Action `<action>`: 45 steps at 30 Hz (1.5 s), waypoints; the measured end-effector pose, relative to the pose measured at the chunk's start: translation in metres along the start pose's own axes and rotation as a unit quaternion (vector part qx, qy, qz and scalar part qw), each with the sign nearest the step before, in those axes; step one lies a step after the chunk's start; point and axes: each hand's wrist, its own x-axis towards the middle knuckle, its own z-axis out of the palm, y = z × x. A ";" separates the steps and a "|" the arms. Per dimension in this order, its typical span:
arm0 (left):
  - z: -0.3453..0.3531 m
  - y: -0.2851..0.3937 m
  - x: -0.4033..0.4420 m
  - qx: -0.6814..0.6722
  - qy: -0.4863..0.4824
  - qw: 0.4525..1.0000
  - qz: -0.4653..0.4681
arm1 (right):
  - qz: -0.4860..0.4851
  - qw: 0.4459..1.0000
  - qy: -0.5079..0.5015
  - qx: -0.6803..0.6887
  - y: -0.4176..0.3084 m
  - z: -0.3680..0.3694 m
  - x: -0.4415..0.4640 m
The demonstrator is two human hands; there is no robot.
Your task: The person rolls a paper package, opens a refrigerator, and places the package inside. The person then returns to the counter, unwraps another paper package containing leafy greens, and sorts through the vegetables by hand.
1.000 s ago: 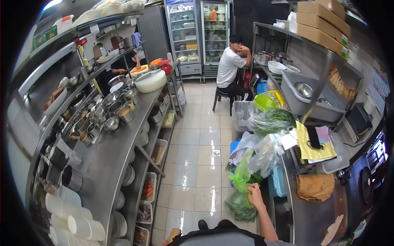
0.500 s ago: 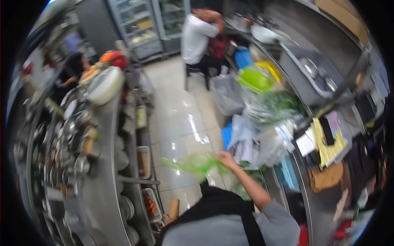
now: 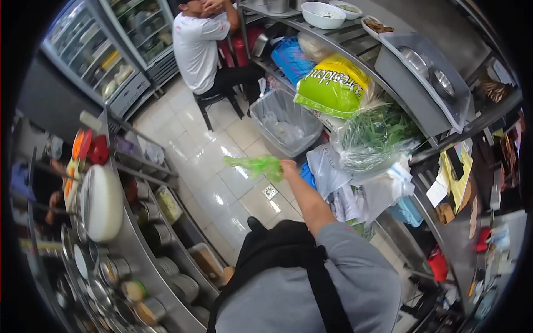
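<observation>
My right hand point(image 3: 287, 167) is stretched forward over the tiled floor, its fingers closed on a thin, translucent green plastic bag point(image 3: 258, 165). The bag hangs crumpled to the left of the fist, near a grey waste bin point(image 3: 288, 125) with a clear liner. My left hand does not show; my torso and black apron cover that side. A small tan shape point(image 3: 228, 274) pokes out beside the apron, too little of it visible to name.
A seated person point(image 3: 200, 50) is by glass-door fridges point(image 3: 94, 55). Steel shelves with pots and plates line the left; a large white round board point(image 3: 101, 202) stands there. Bagged greens point(image 3: 377, 136) and a grey tub point(image 3: 422, 77) are on the right. Another person point(image 3: 50, 183) is at far left.
My view has turned right and moved forward, bringing the bin and fridges closer. The green bag, still in my right hand, is more bunched. My left hand with a tan cylinder has dropped from sight.
</observation>
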 end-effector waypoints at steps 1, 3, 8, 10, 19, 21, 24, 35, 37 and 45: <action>-0.019 0.015 0.022 0.013 -0.005 1.000 0.013 | 0.027 0.997 0.071 0.023 -0.016 -0.002 0.006; -0.061 0.053 0.065 0.042 -0.004 0.998 0.041 | 0.062 0.984 0.158 0.054 -0.020 -0.016 0.041; -0.148 0.182 0.173 0.108 0.033 0.985 0.130 | 0.012 0.956 0.254 0.144 -0.029 -0.062 0.142; -0.176 0.239 0.201 0.106 0.058 0.978 0.168 | -0.054 0.953 0.214 -0.207 -0.057 -0.060 0.155; -0.154 0.359 0.264 0.001 0.196 0.953 0.232 | 0.050 0.952 0.246 -0.175 -0.127 0.099 0.271; -0.151 0.377 0.266 0.101 0.130 0.971 0.174 | 0.096 0.910 0.142 -0.377 -0.148 0.127 0.250; -0.145 0.389 0.267 0.179 -0.025 0.975 0.126 | 0.036 0.861 0.087 -0.500 -0.150 0.139 0.271; -0.123 0.455 0.274 0.141 -0.204 0.929 0.274 | -0.149 0.799 0.180 -0.555 -0.135 0.073 0.158; -0.138 0.450 0.246 0.164 -0.149 0.931 0.289 | -0.281 0.773 0.123 -0.556 -0.101 0.047 0.120; -0.136 0.258 0.195 0.189 -0.109 0.940 0.262 | -0.409 0.796 0.077 -0.439 -0.067 -0.058 -0.041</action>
